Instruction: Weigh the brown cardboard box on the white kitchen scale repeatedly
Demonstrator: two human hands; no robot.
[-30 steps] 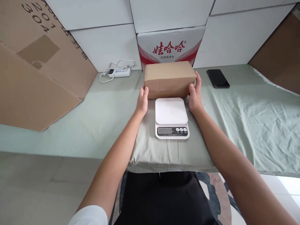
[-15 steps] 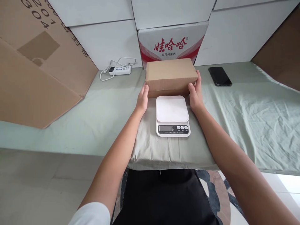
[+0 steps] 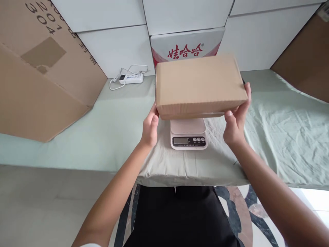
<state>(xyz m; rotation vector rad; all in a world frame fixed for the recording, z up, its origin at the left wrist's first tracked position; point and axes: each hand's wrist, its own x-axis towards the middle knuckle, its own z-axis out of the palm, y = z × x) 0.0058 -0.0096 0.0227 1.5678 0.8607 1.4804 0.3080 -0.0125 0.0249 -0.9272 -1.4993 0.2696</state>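
Nearest the camera, the black-clad lap sits below the edge of the pale green cloth (image 3: 282, 137) that covers the table. Just beyond that edge stands the white kitchen scale (image 3: 188, 136), its display and buttons facing the person; its platform, fully bare a second ago, is now partly hidden under the raised cardboard box (image 3: 199, 85). That box rested on the cloth behind the scale before; now it is lifted clear of the table and held in the air above the scale's far half, looming larger and closer to the camera. The left hand (image 3: 149, 127) presses against the box's left end from below and beside, thumb up along the corner; the right hand (image 3: 238, 118) clasps the right end, fingers wrapped behind, thumb under the front edge. Both hands have drawn back toward the person along with the box. Farther off, a white power strip (image 3: 131, 78) with its cord lies by the wall, a printed carton (image 3: 186, 43) stands behind the box, and flat brown cardboard (image 3: 38, 75) leans at the left.
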